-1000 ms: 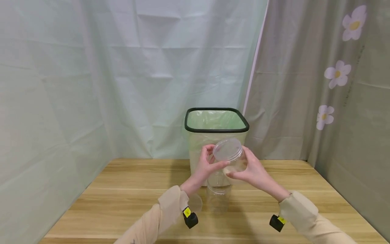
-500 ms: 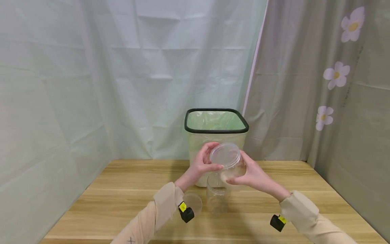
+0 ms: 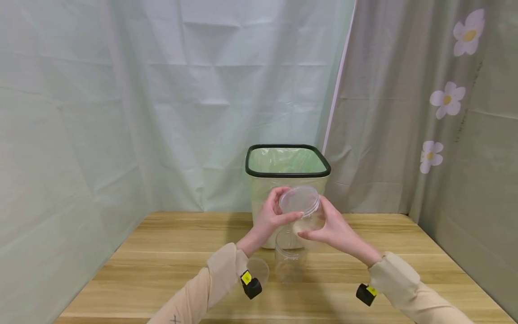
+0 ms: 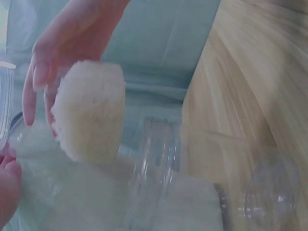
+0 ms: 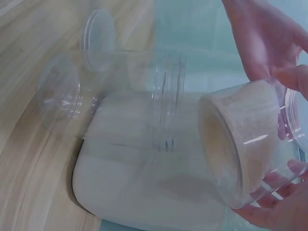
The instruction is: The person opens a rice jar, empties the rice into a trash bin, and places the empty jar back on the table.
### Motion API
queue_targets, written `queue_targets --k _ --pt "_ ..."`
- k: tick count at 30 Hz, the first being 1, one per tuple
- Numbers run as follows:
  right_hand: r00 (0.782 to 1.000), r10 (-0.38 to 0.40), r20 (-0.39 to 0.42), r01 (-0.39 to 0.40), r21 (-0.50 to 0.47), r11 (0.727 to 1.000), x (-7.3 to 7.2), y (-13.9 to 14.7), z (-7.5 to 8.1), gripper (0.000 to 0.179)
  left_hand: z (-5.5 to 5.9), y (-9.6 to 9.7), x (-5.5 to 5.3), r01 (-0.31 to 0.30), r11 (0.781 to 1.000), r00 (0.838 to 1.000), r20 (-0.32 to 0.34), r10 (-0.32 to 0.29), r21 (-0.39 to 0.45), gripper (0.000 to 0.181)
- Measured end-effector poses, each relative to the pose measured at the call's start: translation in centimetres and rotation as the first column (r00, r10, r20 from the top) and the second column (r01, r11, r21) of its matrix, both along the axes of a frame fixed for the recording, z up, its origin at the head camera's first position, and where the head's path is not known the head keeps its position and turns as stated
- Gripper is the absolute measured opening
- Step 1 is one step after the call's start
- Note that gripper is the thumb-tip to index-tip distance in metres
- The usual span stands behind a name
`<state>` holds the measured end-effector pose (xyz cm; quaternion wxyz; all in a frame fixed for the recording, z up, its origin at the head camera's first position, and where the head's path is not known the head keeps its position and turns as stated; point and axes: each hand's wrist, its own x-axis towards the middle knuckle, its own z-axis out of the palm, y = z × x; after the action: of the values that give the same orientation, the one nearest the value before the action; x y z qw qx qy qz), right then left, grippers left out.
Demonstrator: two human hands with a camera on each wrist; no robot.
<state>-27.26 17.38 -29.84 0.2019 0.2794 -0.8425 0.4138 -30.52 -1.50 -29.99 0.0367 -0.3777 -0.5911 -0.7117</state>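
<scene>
In the head view, a clear jar (image 3: pixel 317 219) is held tilted in front of the bin, its round clear lid (image 3: pixel 298 200) facing up toward me. My left hand (image 3: pixel 266 221) grips the lid's edge, thumb along the near rim. With thumb and fingers spread round its side, my right hand (image 3: pixel 339 230) holds the jar body. Pale, grainy contents (image 4: pixel 91 115) sit packed at the jar's bottom, seen through the plastic in the left wrist view. Below the hands, a second clear jar (image 3: pixel 289 269) stands upright on the table without a lid. Beside it lies a loose lid (image 3: pixel 260 269), partly behind the left wrist's camera.
A pale bin (image 3: pixel 263 182) with a black rim and a plastic liner stands behind the hands. All this rests on a wooden table (image 3: pixel 170 256). Curtains (image 3: pixel 226 103) hang behind and at both sides.
The held jar dipped slightly down and left, then rose a little. My left hand shifted left and partly back, its thumb moving along the lid's rim. The standing jar and loose lid stayed put.
</scene>
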Motion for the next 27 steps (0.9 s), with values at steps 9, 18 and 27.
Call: queue_targets --k 9,18,27 --pt "0.989 -0.117 -0.091 0.121 0.036 0.992 -0.2 -0.7 0.0 0.093 0.9 0.9 1.6 -0.146 0.989 0.988 0.051 0.145 0.027 0.061" --pt "0.972 -0.193 -0.131 0.202 0.052 0.978 0.0 -1.1 -0.2 0.093 2.5 1.4 3.9 -0.245 0.969 0.968 0.056 0.243 0.034 0.06" --pt "0.966 -0.228 -0.126 0.234 0.037 0.972 0.1 -1.4 -0.4 0.092 2.3 2.1 3.9 -0.268 0.958 0.962 0.079 0.261 0.1 0.061"
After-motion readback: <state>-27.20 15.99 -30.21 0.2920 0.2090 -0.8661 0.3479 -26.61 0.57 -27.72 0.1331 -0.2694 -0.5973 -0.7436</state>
